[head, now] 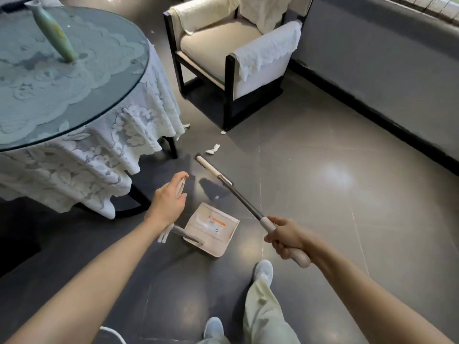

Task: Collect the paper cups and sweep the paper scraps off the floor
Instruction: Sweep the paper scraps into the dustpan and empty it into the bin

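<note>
- Two bare arms reach in from the bottom edge over a dark tiled floor [323, 170].
- At the upper left of the frame stands a round glass-topped table [74, 78] draped in white lace, with a pale green vase [53, 31] on it.
- The left hand [169, 202], at centre left, is closed around the pale upright handle of the dustpan [213, 229], whose cream tray lies flat on the floor just right of the hand, at centre.
- Above the dustpan, paper scraps [213, 148] lie on the floor between the table's cloth and the armchair [236, 58] at top centre; one more small scrap sits by the chair's front leg.
- The broom [238, 197] runs diagonally from its head, near the scraps, down to the right.
- The right hand [285, 238], at centre right, is clamped on the broom's cream grip.
- No paper cups can be made out.
</note>
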